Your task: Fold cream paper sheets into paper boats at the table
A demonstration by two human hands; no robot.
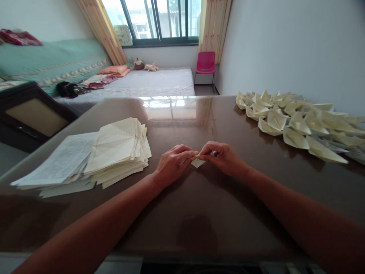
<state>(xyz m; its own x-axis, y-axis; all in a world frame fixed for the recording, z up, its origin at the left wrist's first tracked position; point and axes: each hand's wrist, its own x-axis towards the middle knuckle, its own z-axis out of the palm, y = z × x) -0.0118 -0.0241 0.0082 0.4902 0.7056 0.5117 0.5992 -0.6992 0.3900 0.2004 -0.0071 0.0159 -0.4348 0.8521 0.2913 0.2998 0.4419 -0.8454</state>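
Note:
Both my hands meet at the middle of a glossy brown table. My left hand and my right hand are closed in pinches on a small folded piece of cream paper, whose pointed corner shows between the fingertips. Most of the paper is hidden by my fingers. To the left lies a stack of creased cream sheets on top of printed pages. On the right side of the table is a heap of several folded paper boats.
Beyond the table stands a bed with cushions and soft toys, a pink chair under the window, and a dark cabinet at the left. A white wall runs along the right side.

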